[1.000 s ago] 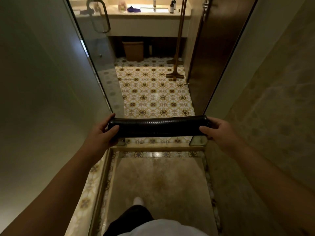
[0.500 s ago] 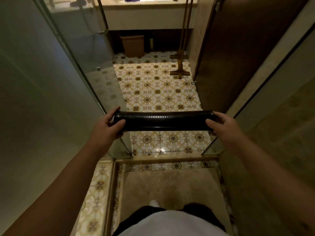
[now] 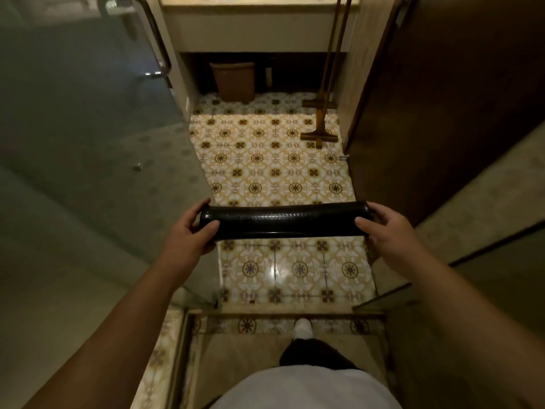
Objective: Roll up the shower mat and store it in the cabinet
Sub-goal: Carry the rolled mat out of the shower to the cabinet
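Note:
The shower mat (image 3: pixel 284 221) is a tight black roll, held level in front of me at the shower doorway, above the patterned floor tiles. My left hand (image 3: pixel 188 231) grips its left end, thumb on top. My right hand (image 3: pixel 386 228) grips its right end. Straight ahead stands the vanity cabinet (image 3: pixel 256 28) with a dark open space under its counter.
The open glass shower door (image 3: pixel 88 119) with its metal handle stands on my left. A dark wooden door (image 3: pixel 436 107) is on the right. A brown waste bin (image 3: pixel 233 81) sits under the vanity. Two long-handled squeegees (image 3: pixel 320 131) lean at the right. The shower threshold (image 3: pixel 283 315) lies by my foot.
I have stepped forward toward the shower doorway with the rolled mat in both hands; the vanity and bin look nearer. The grip on the mat is unchanged.

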Tool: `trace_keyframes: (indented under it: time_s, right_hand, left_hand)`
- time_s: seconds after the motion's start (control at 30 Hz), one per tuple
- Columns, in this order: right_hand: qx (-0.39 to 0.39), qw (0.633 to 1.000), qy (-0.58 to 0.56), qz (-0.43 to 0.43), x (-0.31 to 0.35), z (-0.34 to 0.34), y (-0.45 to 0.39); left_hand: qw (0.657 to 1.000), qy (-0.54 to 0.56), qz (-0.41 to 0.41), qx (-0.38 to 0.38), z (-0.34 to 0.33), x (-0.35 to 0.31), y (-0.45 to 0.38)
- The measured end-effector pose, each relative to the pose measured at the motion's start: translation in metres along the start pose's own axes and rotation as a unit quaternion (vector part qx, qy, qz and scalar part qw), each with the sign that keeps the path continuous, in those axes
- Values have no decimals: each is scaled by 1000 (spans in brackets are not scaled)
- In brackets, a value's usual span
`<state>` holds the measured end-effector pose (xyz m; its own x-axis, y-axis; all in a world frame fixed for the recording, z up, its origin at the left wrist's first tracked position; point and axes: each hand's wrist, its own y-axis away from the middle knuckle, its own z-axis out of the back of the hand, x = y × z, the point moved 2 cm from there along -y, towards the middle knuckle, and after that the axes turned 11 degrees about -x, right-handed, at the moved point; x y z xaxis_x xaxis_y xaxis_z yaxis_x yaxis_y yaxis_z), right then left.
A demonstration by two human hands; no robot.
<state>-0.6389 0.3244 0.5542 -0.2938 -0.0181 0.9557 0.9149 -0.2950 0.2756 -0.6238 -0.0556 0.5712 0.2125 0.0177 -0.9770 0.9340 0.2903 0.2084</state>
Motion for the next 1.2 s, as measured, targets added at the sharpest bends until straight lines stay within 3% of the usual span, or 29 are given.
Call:
trace_keyframes:
  time_s: [0.3,0.53,0.83,1.2]
  right_hand:
    - [35,999,-10,-3,51,-9,-117]
    - [14,999,-33,-16,76,-30,-198]
    - [-18,998,-45,-39,98,-90,-328]
    - [-28,998,-31,-46,132,-140,-437]
  left_hand:
    - [1000,-5,3,-29,-61,-31,-94]
    - [1000,-6,-1,-11,-95,-47,-182]
    - [999,-14,-1,34,-128,-62,-353]
    - [999,-8,40,4,-151,-85,-484]
